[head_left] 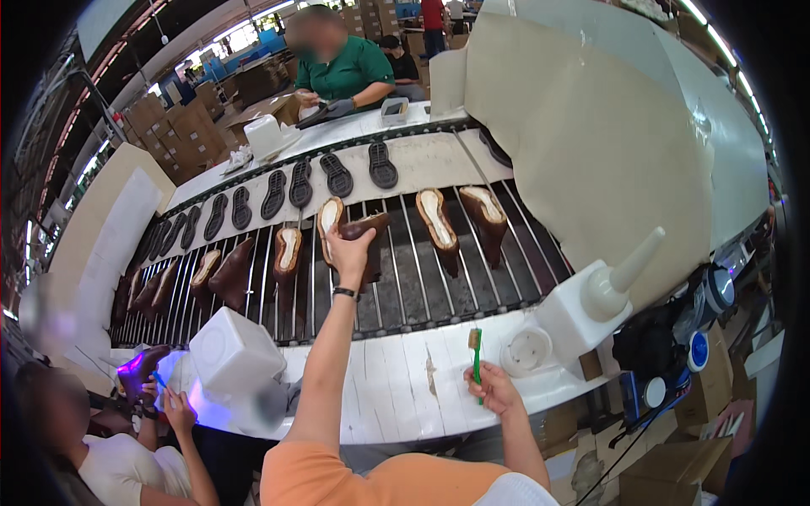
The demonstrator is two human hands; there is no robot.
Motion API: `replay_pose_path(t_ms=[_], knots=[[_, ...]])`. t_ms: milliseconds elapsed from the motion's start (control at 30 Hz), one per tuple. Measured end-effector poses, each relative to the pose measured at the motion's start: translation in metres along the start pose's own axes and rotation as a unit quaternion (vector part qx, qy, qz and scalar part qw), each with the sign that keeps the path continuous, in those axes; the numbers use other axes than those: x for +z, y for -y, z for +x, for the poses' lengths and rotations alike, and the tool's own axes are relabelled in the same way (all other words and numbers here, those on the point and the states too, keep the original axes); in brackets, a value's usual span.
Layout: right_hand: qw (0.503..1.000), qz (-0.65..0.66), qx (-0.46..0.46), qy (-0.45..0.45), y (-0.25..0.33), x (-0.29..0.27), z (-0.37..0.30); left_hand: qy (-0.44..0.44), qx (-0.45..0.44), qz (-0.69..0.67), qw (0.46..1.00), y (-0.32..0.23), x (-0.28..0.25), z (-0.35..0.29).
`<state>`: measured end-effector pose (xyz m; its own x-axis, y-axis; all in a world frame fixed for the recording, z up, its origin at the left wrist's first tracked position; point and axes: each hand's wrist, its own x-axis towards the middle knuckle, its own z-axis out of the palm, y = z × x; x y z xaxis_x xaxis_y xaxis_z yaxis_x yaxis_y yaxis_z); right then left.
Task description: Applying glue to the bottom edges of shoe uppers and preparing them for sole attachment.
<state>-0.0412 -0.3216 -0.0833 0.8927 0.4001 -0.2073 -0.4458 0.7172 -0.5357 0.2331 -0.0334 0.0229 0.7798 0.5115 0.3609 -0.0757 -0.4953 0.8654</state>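
Note:
My left hand reaches out over a conveyor of metal bars, its fingers closed on a brown shoe upper. Close beside it, another brown upper lies with its pale underside facing up. In my right hand, above the white table edge, is an upright green toothbrush with tan bristles. Farther right on the bars rest two more uppers, one with a long white underside and one tilted. Several others lie to the left, including a dark brown one.
Black shoe soles line the far belt. A white squeeze bottle and round white dish stand right, a white container left. A co-worker in green sits opposite; another person handles a violet-lit upper at lower left.

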Motion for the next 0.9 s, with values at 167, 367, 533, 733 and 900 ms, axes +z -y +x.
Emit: replay_pose_path(t_ms=[167,367,533,733,900], knots=[[0.997,-0.06,-0.044,0.008,0.002,0.006,0.005,0.129,0.111,-0.06,0.984,-0.06,-0.102,-0.102],[0.983,-0.12,-0.13,-0.05,0.021,0.027,-0.023,0.363,0.303,0.224,0.852,-0.024,-0.163,-0.241],[0.804,-0.422,-0.234,-0.347,0.07,0.041,-0.089,0.375,0.278,0.205,0.86,-0.02,-0.155,-0.251],[0.546,-0.7,-0.18,-0.424,0.094,0.061,-0.097,0.347,-0.088,0.177,0.917,-0.035,-0.1,-0.22],[0.409,-0.811,-0.118,-0.403,0.091,0.067,-0.076,0.325,-0.128,0.047,0.936,0.009,-0.091,-0.212]])
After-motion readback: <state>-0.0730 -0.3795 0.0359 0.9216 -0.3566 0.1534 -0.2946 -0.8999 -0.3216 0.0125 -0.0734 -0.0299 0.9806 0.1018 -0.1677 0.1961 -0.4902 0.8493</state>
